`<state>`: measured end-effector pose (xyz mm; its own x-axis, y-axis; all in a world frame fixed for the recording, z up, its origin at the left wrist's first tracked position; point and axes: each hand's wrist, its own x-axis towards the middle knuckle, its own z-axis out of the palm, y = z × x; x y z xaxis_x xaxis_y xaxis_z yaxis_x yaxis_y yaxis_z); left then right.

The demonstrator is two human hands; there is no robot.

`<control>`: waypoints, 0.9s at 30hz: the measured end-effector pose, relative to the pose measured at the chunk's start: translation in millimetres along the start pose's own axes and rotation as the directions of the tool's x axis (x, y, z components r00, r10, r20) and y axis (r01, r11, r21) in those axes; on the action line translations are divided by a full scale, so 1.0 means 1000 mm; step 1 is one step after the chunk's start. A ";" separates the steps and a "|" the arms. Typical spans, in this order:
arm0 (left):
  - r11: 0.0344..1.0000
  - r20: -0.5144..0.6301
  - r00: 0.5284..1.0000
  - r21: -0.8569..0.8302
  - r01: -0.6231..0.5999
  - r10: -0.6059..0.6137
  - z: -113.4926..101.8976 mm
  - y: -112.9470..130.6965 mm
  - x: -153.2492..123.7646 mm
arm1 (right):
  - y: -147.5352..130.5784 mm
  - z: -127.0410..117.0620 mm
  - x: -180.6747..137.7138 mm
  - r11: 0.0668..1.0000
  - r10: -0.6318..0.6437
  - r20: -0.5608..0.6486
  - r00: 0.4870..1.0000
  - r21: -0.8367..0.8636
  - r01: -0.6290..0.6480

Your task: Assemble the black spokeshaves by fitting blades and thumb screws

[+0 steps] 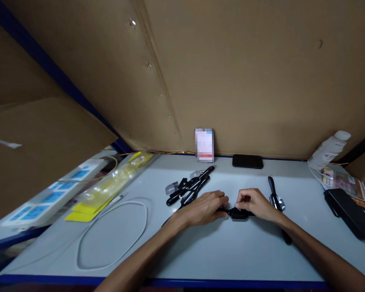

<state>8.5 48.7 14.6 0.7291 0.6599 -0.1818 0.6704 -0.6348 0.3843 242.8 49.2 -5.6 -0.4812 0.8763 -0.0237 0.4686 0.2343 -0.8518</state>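
A black spokeshave (pixel 239 214) lies across the table in front of me, its two handles pointing left and right. My left hand (pixel 207 207) is closed around its left handle, fingers bent over the top. My right hand (pixel 256 203) pinches at the middle of the spokeshave with thumb and fingertips; any small part between them is hidden. Left of my hands lies a pile of black spokeshaves (pixel 188 190) with small clear plastic pieces among them. To the right, another spokeshave (pixel 274 199) with a shiny metal middle rests lengthwise, partly behind my right forearm.
A phone with a lit screen (pixel 205 145) leans on the back board, near a dark phone (pixel 247 161). At right are a bottle (pixel 330 151) and a black case (pixel 351 214). At left lie a white cable (pixel 146 215), yellow-backed plastic packs (pixel 108 186) and a power strip (pixel 53 196).
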 end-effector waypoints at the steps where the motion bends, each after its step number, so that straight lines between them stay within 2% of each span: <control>1: 1.000 0.000 1.000 0.001 0.003 -0.003 -0.001 0.001 0.000 | -0.001 0.001 -0.002 0.999 -0.005 -0.019 1.000 -0.031 0.005; 4: 1.000 -0.011 1.000 0.003 0.001 -0.001 -0.001 0.001 0.000 | -0.002 0.005 -0.009 0.958 -0.073 -0.065 0.995 -0.281 0.052; 7: 1.000 -0.013 1.000 0.000 -0.007 0.007 -0.001 0.001 0.000 | -0.004 0.016 -0.017 0.801 -0.176 -0.082 0.981 -0.590 0.094; 10: 1.000 -0.023 1.000 0.003 -0.014 0.014 0.001 -0.001 0.001 | -0.008 0.033 -0.021 0.674 -0.210 -0.101 0.972 -0.735 0.069; 12: 1.000 -0.039 0.999 0.001 -0.026 0.026 0.003 -0.002 0.001 | -0.011 0.040 -0.022 0.651 -0.173 -0.132 0.976 -0.759 0.013; 14: 0.999 -0.052 0.998 -0.004 -0.039 0.039 0.004 -0.003 0.001 | -0.015 0.041 -0.021 0.672 -0.108 -0.160 0.981 -0.739 -0.047; 17: 0.999 -0.054 0.998 0.006 -0.041 0.042 0.004 -0.003 0.001 | -0.016 0.029 -0.019 0.737 -0.061 -0.186 0.981 -0.671 -0.081; 19: 0.999 -0.041 0.999 0.025 -0.032 0.033 0.003 -0.002 0.001 | -0.015 0.016 -0.017 0.841 -0.077 -0.172 0.982 -0.540 -0.029; 22: 0.999 -0.027 0.999 0.046 -0.021 0.022 0.002 0.000 0.001 | -0.014 0.003 -0.012 0.967 -0.113 -0.095 0.989 -0.238 0.087; 24: 0.999 -0.034 0.999 0.046 -0.021 0.023 0.002 0.000 0.002 | -0.013 0.001 -0.010 0.982 -0.128 -0.064 0.990 -0.145 0.118; 27: 0.999 -0.046 0.998 0.041 -0.031 0.033 0.004 -0.001 0.002 | -0.011 0.004 -0.006 0.987 -0.107 -0.053 0.993 -0.129 0.100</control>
<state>9.4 48.8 10.1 0.7437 0.6563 -0.1272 0.6523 -0.6710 0.3524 237.6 39.3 2.1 -0.4891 0.8670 0.0955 0.5100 0.3731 -0.7750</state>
